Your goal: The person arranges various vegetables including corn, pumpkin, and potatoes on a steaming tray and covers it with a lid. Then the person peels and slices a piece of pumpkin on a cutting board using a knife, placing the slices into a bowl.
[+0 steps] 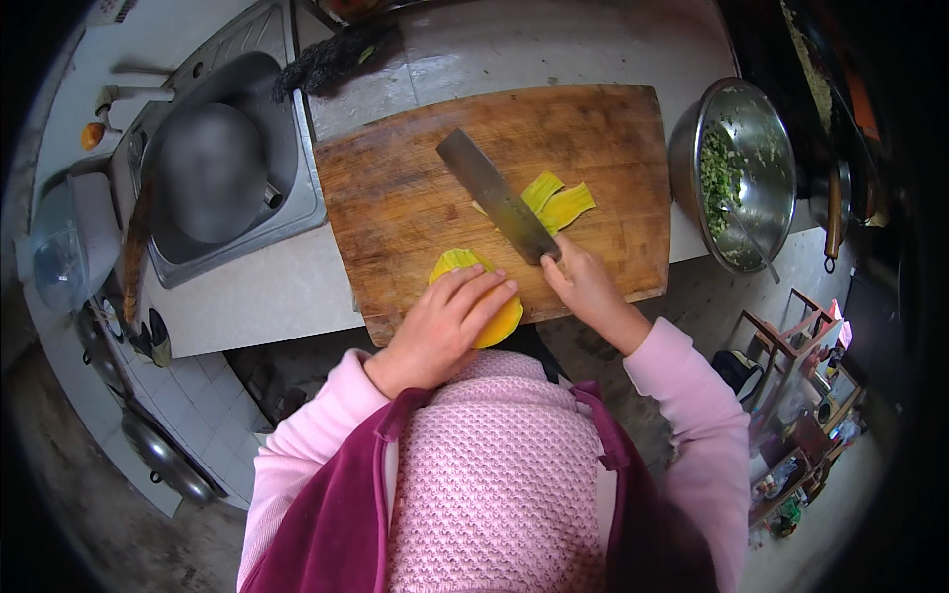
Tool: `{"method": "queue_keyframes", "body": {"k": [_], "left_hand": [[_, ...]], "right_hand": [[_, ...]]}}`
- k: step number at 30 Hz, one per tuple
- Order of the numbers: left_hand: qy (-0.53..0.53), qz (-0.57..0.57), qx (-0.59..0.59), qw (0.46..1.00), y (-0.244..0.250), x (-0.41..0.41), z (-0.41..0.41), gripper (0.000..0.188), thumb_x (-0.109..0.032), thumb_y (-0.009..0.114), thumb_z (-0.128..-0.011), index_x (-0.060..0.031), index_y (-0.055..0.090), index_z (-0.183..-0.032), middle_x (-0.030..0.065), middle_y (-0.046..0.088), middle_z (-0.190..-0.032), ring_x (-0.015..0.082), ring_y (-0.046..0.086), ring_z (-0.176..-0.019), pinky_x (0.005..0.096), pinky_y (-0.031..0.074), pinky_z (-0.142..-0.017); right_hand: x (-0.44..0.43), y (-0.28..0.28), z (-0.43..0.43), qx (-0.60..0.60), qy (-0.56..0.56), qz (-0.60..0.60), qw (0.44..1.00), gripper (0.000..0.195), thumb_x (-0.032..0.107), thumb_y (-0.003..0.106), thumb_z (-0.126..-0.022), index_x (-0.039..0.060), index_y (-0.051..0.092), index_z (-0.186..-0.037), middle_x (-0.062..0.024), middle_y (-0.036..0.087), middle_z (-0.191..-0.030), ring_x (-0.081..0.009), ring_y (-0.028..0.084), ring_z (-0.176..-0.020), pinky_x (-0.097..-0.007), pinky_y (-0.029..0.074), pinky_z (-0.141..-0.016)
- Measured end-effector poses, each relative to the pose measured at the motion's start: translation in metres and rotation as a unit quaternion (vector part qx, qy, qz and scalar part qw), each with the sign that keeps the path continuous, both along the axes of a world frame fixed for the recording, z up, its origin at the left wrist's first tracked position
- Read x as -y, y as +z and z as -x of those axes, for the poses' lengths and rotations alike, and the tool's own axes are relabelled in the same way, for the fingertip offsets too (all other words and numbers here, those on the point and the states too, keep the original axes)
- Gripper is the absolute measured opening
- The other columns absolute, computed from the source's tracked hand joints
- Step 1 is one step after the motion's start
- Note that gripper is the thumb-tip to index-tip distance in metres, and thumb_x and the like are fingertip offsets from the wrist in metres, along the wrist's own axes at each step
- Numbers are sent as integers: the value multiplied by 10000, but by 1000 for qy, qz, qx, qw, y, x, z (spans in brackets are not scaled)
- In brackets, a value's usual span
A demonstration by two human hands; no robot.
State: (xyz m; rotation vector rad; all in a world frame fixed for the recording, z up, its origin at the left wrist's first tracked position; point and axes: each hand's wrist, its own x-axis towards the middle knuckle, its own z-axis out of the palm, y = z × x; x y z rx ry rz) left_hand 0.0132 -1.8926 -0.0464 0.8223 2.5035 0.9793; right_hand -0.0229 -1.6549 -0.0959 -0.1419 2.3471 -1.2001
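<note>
My left hand (452, 319) presses on a yellow-orange piece of what looks like squash or pumpkin (498, 320) at the near edge of a wooden cutting board (400, 193). The palm and fingers cover much of that piece. In my right hand (586, 285) is a Chinese cleaver (493, 193), its broad blade slanting away to the upper left above the board. Its handle is hidden within my fist. Strips of yellow-green peel (567, 207) lie beside the blade, partly behind it.
Right of the board stands a steel bowl (756, 170) with chopped greens and a spoon (752, 241). A metal sink (270, 89) is set into the counter at left; a blurred patch hides part of its basin. A dark crumpled bag (334, 63) lies behind the board.
</note>
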Motion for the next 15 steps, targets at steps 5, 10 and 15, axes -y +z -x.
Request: {"method": "queue_keyframes", "body": {"k": [5,10,15], "left_hand": [[106,27,-29,994,3,-7,-3,767,-204,839,-572,-57,508,-1248,139,517,-1221,354,494,-1103,420,419,-936],[196,32,-99,975,-7,-17,-21,705,-342,842,-651,-60,527,-1215,161,500,-1223,362,466,-1111,451,389,-953],[161,-20,-123,979,-19,-12,-19,642,-298,834,-640,-70,564,-1177,131,534,-1186,336,477,-1098,440,390,-947]], "right_hand": [[-18,27,-5,0,40,-27,999,216,77,571,-891,-13,566,-1087,-247,616,-772,-418,612,-719,-451,462,-597],[-21,58,-14,-32,115,-54,991,273,55,551,-888,45,565,-1160,-233,626,-815,-408,619,-750,-463,486,-635],[-25,90,-19,-19,141,-21,990,299,44,538,-877,41,549,-1176,-199,657,-864,-395,645,-740,-474,521,-638]]}}
